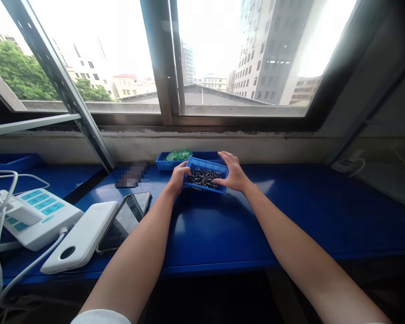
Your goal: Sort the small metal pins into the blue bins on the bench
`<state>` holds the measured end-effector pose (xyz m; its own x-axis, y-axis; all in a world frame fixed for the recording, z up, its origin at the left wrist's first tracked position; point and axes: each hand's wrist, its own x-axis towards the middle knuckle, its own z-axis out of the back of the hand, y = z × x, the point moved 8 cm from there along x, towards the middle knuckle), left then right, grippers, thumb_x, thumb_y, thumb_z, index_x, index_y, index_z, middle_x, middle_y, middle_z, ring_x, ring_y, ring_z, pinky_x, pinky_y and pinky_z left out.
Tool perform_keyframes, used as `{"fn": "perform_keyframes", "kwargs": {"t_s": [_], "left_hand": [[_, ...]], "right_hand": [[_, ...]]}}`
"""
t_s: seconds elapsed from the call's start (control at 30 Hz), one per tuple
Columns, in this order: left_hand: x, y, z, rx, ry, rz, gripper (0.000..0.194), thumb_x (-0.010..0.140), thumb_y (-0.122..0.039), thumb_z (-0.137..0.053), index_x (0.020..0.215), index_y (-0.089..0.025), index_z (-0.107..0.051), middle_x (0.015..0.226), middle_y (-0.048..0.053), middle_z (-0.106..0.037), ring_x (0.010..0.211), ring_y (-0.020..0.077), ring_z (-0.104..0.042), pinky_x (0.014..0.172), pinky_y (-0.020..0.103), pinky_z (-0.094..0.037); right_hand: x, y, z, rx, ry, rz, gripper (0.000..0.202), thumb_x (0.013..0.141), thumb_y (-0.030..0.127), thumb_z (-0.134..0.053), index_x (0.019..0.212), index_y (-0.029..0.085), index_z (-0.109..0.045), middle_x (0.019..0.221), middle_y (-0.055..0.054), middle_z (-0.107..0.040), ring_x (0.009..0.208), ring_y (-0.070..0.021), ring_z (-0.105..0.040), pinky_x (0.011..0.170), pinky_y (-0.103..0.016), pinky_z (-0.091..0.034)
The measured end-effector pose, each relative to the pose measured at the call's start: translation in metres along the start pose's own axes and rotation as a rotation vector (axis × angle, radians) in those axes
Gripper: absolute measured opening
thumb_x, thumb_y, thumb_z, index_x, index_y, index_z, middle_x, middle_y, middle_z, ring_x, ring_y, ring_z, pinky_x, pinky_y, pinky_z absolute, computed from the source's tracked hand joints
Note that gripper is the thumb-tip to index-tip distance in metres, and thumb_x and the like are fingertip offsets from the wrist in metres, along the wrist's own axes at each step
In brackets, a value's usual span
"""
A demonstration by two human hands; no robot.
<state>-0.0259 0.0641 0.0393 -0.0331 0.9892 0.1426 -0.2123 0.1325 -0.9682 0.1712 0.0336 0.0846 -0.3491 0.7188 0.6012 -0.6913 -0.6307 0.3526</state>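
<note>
A small blue plastic bin (207,164) full of dark loose screws (205,177) is between my hands, its open top tilted towards me. My left hand (179,177) grips the bin's left end, thumb over the rim. At the right end is my right hand (235,173), its thumb reaching over the rim by the screws and its fingers stretched along the far corner. Behind stands another blue bin (162,164), with green pieces (178,155) in its left part; the held bin and my hands hide some of it.
The blue tabletop (216,234) runs along a wall under the window. On the left lie a phone (126,220), a white power bank (83,236) and a power strip (37,216) with white cables. A metal upright (91,135) rises behind them, beside a blurred dark item (132,174).
</note>
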Motion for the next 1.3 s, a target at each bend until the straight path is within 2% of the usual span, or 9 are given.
{"fn": "perform_keyframes", "kwargs": {"t_s": [0.17, 0.37, 0.5, 0.6, 0.7, 0.8, 0.9, 0.97, 1.3], "left_hand": [[-0.002, -0.003, -0.013, -0.286, 0.180, -0.055, 0.045, 0.051, -0.019, -0.044, 0.093, -0.016, -0.058, 0.063, -0.001, -0.051, 0.055, 0.0126, -0.048, 0.049, 0.023, -0.040], [-0.001, -0.001, -0.014, -0.350, 0.199, -0.021, 0.042, 0.051, -0.017, -0.045, 0.091, -0.016, -0.057, 0.068, -0.001, -0.054, 0.057, 0.0133, -0.051, 0.049, 0.022, -0.040], [-0.001, -0.001, -0.014, -0.397, 0.206, -0.012, 0.041, 0.050, -0.016, -0.047, 0.090, -0.015, -0.057, 0.066, 0.000, -0.055, 0.056, 0.0139, -0.051, 0.047, 0.022, -0.039], [-0.002, -0.002, -0.015, -0.417, 0.200, -0.006, 0.041, 0.049, -0.015, -0.048, 0.090, -0.013, -0.057, 0.064, 0.000, -0.054, 0.055, 0.0141, -0.050, 0.046, 0.023, -0.039], [-0.002, -0.002, -0.015, -0.423, 0.190, 0.005, 0.041, 0.049, -0.015, -0.049, 0.088, -0.013, -0.058, 0.062, 0.000, -0.054, 0.054, 0.0142, -0.050, 0.047, 0.023, -0.039], [-0.001, -0.001, -0.015, -0.420, 0.184, 0.011, 0.037, 0.049, -0.015, -0.049, 0.085, -0.013, -0.058, 0.061, -0.001, -0.053, 0.053, 0.0138, -0.049, 0.046, 0.023, -0.038], [-0.001, -0.002, -0.016, -0.420, 0.198, -0.004, 0.035, 0.049, -0.015, -0.049, 0.083, -0.013, -0.058, 0.061, -0.001, -0.052, 0.052, 0.0133, -0.048, 0.046, 0.023, -0.039], [-0.001, -0.003, -0.016, -0.418, 0.200, -0.018, 0.036, 0.049, -0.014, -0.049, 0.084, -0.013, -0.058, 0.061, -0.001, -0.052, 0.053, 0.0131, -0.048, 0.047, 0.023, -0.039], [-0.004, -0.006, -0.018, -0.401, 0.184, 0.006, 0.034, 0.047, -0.014, -0.049, 0.080, -0.014, -0.056, 0.058, -0.002, -0.050, 0.051, 0.0121, -0.046, 0.045, 0.022, -0.035]], "right_hand": [[-0.002, 0.005, -0.009, 0.118, 0.141, 0.043, 0.097, 0.062, 0.041, -0.075, 0.143, 0.024, -0.026, 0.142, -0.010, -0.034, 0.129, -0.0278, -0.036, 0.105, -0.043, -0.036], [-0.002, 0.012, -0.010, -0.019, 0.186, 0.039, 0.102, 0.056, 0.045, -0.077, 0.143, 0.023, -0.028, 0.141, -0.011, -0.036, 0.127, -0.0291, -0.039, 0.103, -0.041, -0.038], [-0.001, 0.014, -0.009, -0.091, 0.201, 0.058, 0.095, 0.058, 0.042, -0.075, 0.141, 0.022, -0.031, 0.140, -0.012, -0.036, 0.125, -0.0299, -0.040, 0.100, -0.043, -0.040], [0.000, 0.025, -0.001, -0.093, 0.152, 0.167, 0.075, 0.061, 0.037, -0.074, 0.129, 0.020, -0.046, 0.133, -0.012, -0.043, 0.120, -0.0288, -0.042, 0.098, -0.043, -0.039], [0.000, 0.040, 0.011, -0.122, 0.055, 0.262, 0.038, 0.067, 0.028, -0.070, 0.104, 0.022, -0.063, 0.120, -0.009, -0.052, 0.111, -0.0268, -0.044, 0.095, -0.042, -0.038], [0.000, 0.051, 0.005, -0.115, 0.120, 0.312, 0.011, 0.074, 0.022, -0.063, 0.084, 0.022, -0.068, 0.101, -0.006, -0.060, 0.095, -0.0215, -0.051, 0.084, -0.035, -0.041], [-0.003, 0.055, -0.017, -0.096, 0.326, 0.302, 0.012, 0.076, 0.018, -0.058, 0.078, 0.022, -0.069, 0.087, -0.002, -0.064, 0.077, -0.0149, -0.055, 0.069, -0.026, -0.040], [-0.004, 0.052, -0.027, -0.123, 0.397, 0.265, 0.011, 0.075, 0.017, -0.059, 0.077, 0.022, -0.068, 0.082, 0.000, -0.065, 0.073, -0.0138, -0.056, 0.064, -0.025, -0.037], [-0.002, 0.044, -0.027, -0.216, 0.365, 0.219, 0.018, 0.071, 0.010, -0.057, 0.083, 0.021, -0.065, 0.095, -0.002, -0.060, 0.089, -0.0159, -0.054, 0.059, -0.023, -0.034]]}}
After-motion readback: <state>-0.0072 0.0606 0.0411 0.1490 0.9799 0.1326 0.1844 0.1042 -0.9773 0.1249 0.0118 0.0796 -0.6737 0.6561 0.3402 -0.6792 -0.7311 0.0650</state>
